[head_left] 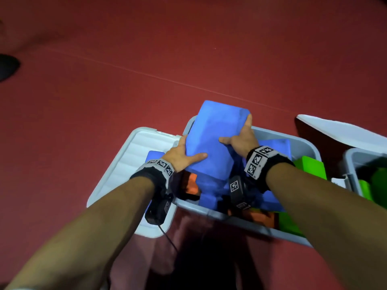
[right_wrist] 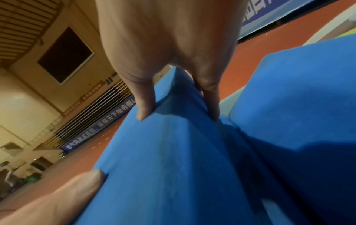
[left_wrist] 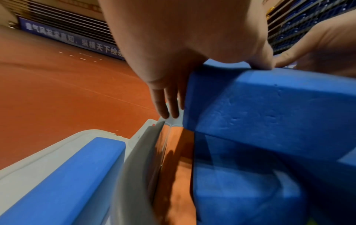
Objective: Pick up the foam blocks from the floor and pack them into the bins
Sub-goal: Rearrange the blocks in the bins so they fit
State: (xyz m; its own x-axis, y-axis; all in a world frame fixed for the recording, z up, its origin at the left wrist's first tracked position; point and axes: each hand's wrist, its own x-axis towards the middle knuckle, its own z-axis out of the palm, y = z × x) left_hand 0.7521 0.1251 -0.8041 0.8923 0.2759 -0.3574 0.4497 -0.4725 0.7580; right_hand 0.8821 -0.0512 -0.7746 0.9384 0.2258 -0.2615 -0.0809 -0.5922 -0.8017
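Both hands grip one big blue block (head_left: pixel 211 139) over the grey bin (head_left: pixel 310 147): left hand (head_left: pixel 180 156) on its left side, thumb across the top, right hand (head_left: pixel 240 139) clasping the right edge. Inside lie more blue, orange (head_left: pixel 191 184) and green blocks (head_left: pixel 312 166) (packed unevenly). Another blue block (head_left: pixel 154 155) sits on the lid (head_left: pixel 125 162) beside it.

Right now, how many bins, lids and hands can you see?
Bins: 2, the middle bin and the right bin
Lids: 2, the left lid and the right lid
Hands: 2, the left hand and the right hand, both holding the blue block
Total: 6
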